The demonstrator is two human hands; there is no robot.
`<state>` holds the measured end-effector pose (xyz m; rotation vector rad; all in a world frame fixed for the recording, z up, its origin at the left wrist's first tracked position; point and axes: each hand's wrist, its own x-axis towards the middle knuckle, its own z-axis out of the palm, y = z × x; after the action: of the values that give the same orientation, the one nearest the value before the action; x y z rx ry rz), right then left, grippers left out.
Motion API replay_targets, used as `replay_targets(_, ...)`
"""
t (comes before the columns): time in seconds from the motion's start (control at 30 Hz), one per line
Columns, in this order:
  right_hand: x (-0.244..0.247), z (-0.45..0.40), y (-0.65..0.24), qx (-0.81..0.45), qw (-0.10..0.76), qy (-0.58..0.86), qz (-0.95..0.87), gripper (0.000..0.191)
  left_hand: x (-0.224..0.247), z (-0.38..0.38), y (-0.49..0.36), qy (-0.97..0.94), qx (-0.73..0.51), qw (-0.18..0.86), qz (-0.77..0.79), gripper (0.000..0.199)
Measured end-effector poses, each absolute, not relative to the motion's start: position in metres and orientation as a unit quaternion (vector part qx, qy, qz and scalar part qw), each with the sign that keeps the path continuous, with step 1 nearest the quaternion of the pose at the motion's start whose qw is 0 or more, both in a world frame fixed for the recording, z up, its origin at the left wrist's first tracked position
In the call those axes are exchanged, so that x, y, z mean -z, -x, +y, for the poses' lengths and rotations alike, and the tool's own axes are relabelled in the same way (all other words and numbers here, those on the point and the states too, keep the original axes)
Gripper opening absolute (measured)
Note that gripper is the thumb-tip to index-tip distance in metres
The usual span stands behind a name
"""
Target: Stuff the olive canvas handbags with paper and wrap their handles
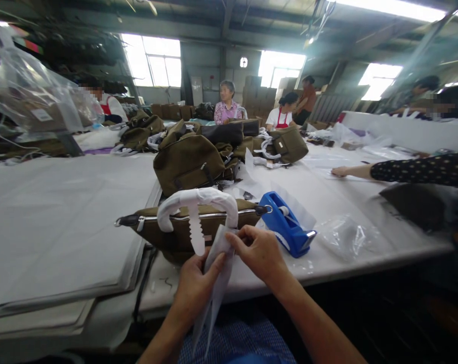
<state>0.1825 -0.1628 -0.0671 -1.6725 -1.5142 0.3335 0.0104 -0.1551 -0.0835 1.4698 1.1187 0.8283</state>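
Note:
An olive handbag (169,243) with a silver zipper lies before me at the table's front edge. Its raised handle (212,196) is wrapped in white paper. A white strip with toothed edges (196,231) hangs from the handle. My left hand (199,284) grips a long strip of white wrapping paper (221,275) between thumb and fingers, its tails dangling toward my lap. My right hand (262,254) pinches the top of that same strip, at the right foot of the handle. A blue tape dispenser (289,227) stands just beyond the right hand.
Olive bags (191,162) are piled behind. White sheets (61,227) are stacked at left, a clear plastic bag (346,237) at right. A co-worker's hand (339,172) rests on plastic at the right; other people stand or sit across the table.

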Motion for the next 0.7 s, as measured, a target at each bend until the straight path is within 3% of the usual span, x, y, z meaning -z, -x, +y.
replay_targets(0.17, 0.063, -0.162, -0.187, -0.147, 0.391, 0.689, -0.592, 0.036, 0.085, -0.154, -0.008, -0.601, -0.337, 0.552, 0.469, 0.047)
replay_targets(0.53, 0.094, -0.162, -0.196, -0.484, 0.500, 0.578, -0.428, 0.061, 0.083, -0.155, -0.010, -0.462, -0.327, 0.694, 0.446, 0.062)
replay_targets(0.7, 0.099, -0.167, -0.194, -0.491, 0.508, 0.559, -0.433, 0.063, 0.082, -0.152, -0.011, -0.420, -0.321, 0.722, 0.447, 0.062)
